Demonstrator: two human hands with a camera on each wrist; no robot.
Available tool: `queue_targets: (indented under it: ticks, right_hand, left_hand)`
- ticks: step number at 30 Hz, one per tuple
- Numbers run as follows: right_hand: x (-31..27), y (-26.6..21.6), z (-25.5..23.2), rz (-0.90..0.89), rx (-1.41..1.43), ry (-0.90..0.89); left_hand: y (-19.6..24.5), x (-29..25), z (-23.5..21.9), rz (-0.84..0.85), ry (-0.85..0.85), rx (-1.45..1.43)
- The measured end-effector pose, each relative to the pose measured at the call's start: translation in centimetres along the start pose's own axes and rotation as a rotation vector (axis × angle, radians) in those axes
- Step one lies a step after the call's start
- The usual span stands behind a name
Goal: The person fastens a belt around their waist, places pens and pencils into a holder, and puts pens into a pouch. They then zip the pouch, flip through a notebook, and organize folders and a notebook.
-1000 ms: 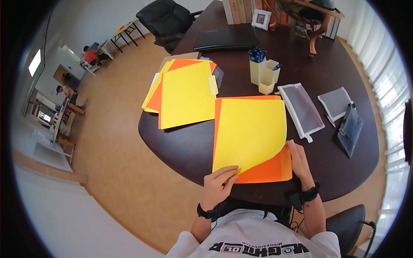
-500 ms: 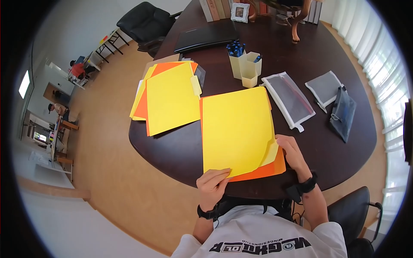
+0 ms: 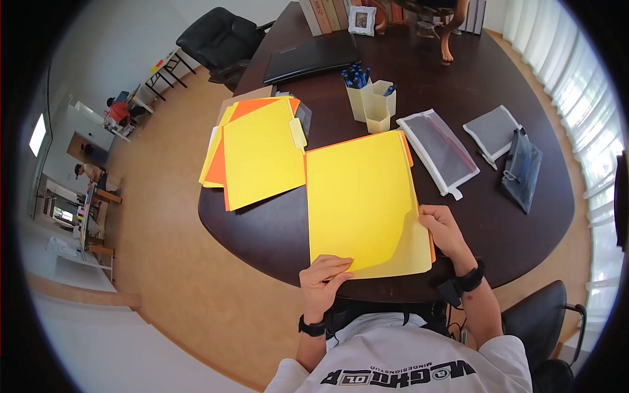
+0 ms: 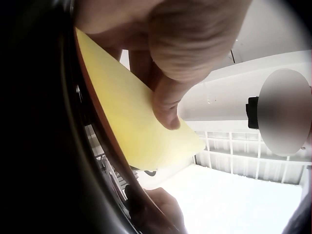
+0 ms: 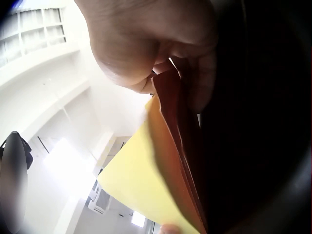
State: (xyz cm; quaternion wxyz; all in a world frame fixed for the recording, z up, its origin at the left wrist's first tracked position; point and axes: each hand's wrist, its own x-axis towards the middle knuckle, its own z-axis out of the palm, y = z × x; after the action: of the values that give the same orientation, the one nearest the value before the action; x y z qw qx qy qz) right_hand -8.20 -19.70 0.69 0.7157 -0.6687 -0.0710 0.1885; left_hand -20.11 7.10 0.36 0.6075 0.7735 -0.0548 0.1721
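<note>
A yellow folder lies over orange ones near the desk's front edge, its top sheet curling up along the lower right and showing a paler inner face. My left hand pinches the folder's bottom edge, thumb in front; the left wrist view shows the thumb on the yellow sheet. At the right edge my right hand pinches the folders, and in the right wrist view its fingers hold orange edges beside a yellow sheet.
Left of it lies a fanned stack of yellow and orange folders. Behind stand a pen holder and a black laptop. Mesh pouches and a dark pouch lie to the right.
The yellow folder's lower right part has come down over the orange, its pale inner face now showing more. Both hands keep hold near the same edges. The head view has shifted.
</note>
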Motion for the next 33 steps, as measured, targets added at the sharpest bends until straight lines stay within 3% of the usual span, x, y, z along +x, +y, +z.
queue_targets:
  ticks: [6, 12, 16, 19, 25, 28, 33]
  right_hand:
    - [0.3, 0.9, -0.2, -0.056, -0.122, 0.036]
    - [0.3, 1.0, 0.0, -0.077, -0.192, 0.063]
    - [0.4, 1.1, 0.0, -0.073, -0.193, 0.088]
    - [0.5, 1.3, -0.1, -0.093, -0.173, 0.115]
    - [0.6, 1.2, 0.4, -0.079, -0.089, 0.119]
    - [0.5, 1.0, 0.4, -0.065, -0.095, 0.116]
    - [0.5, 0.9, 0.7, -0.057, -0.073, 0.122]
  left_hand:
    - [-0.4, -1.2, -0.3, -0.018, 0.243, -0.127]
    - [-1.2, -1.8, -1.4, -0.026, 0.634, -0.225]
    - [-1.7, -1.7, -2.7, -0.003, 0.747, -0.234]
    - [-1.4, -1.7, -3.3, 0.004, 0.773, -0.133]
    - [-3.8, -2.6, -3.6, 0.022, 0.848, -0.274]
    - [-6.1, -3.2, -4.0, -0.058, 0.814, -0.042]
    - [-5.4, -2.8, -3.8, -0.054, 0.767, -0.018]
